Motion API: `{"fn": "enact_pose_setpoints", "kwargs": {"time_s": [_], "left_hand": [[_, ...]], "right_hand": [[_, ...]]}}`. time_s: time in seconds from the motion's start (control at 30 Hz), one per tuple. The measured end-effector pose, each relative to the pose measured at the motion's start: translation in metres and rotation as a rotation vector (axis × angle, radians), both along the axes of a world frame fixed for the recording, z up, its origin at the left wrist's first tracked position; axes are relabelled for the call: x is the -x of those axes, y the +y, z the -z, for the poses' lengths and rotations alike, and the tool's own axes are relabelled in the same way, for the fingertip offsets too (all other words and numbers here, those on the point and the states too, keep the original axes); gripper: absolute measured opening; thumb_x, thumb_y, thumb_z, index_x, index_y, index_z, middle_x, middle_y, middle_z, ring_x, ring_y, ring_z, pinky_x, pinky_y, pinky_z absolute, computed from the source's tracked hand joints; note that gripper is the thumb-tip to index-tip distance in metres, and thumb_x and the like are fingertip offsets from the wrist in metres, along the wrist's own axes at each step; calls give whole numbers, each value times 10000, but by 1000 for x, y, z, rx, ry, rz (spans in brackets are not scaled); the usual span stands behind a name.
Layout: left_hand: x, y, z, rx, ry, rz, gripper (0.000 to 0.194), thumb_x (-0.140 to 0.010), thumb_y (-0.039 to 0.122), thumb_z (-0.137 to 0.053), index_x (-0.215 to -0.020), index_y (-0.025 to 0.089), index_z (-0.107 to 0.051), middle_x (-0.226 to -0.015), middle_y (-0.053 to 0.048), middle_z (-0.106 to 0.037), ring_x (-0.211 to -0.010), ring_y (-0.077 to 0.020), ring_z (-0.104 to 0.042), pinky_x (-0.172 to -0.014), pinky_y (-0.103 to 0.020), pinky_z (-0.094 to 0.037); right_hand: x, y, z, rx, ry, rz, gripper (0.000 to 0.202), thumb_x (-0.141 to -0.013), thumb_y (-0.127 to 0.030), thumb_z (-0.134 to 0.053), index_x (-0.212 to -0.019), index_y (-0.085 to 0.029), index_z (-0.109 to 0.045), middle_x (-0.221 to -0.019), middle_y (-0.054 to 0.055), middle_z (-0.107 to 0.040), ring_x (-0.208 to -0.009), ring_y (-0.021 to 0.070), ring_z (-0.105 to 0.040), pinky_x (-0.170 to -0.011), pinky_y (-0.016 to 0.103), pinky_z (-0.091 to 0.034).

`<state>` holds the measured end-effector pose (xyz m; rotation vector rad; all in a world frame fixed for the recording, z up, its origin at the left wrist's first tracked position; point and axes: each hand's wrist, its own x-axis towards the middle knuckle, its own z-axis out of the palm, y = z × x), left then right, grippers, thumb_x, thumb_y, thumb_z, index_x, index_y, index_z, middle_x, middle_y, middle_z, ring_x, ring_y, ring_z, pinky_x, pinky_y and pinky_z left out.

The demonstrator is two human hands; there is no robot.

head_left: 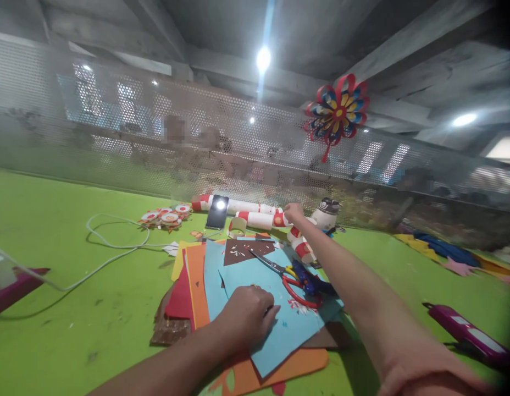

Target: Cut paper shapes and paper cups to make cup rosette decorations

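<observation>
My left hand (251, 314) rests closed on the light blue sheet (275, 352), its fingers curled; what they hold, if anything, is hidden. Farther off, my right hand (294, 212) reaches to the right end of the red and white paper tubes (259, 220), its fingers bent and closed; I cannot make out anything in them. Between my arms lie scissors (302, 294) with red handles and a dark blue tool (310, 279). White and red scraps lie on the blue sheet. A brown sheet (242, 252) with small white cuttings sits at the top of the stack.
A phone (217, 212) leans on the tubes. Paper flowers (166, 216) and a white cable (110, 246) lie left. Behind my right hand stands a penguin-like figure (326, 213). A purple power strip (465, 333) lies right. A paper flower (338, 113) hangs above.
</observation>
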<state>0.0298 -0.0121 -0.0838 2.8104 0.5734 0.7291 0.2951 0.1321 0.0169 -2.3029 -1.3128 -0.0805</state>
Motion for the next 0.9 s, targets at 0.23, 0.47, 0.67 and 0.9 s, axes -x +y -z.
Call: {"fn": "enact_pose_setpoints", "kwargs": {"time_s": [0.23, 0.47, 0.67, 0.9], "left_hand": [[1, 3, -1, 109, -27, -60, 267, -870, 308, -445, -722, 175, -624, -711, -63, -668, -699, -203, -604, -637, -296, -401], [1, 11, -7, 465, -341, -133, 370, -853, 376, -491, -1149, 158, -532, -694, -10, -615, -632, -164, -566, -589, -274, -413], [2, 9, -17, 653, -585, -18, 643, -779, 442, -601, -1309, 176, -352, -925, -64, -615, -807, -181, -603, -619, -275, -473], [2, 9, -25, 673, -721, -24, 596, -775, 411, -625, -1274, 205, -372, -1235, -125, -525, -1057, -231, -562, -713, -293, -516]], "right_hand": [[-3, -56, -21, -264, 382, -253, 310, -892, -301, -542, -1165, -154, -536, -1111, 73, -595, -901, 182, -614, -754, 372, -525], [25, -153, 2, -323, 749, -681, 341, -787, -363, -610, -1100, -229, -599, -1049, 62, -646, -828, 161, -634, -706, 307, -525], [46, -188, 18, -267, 1031, -894, 257, -791, -254, -640, -1047, -233, -645, -1016, 42, -651, -807, 138, -617, -671, 265, -498], [68, -191, 32, -304, 816, -946, 289, -811, -237, -613, -1096, -187, -612, -908, 50, -666, -782, 149, -614, -675, 281, -496]]}}
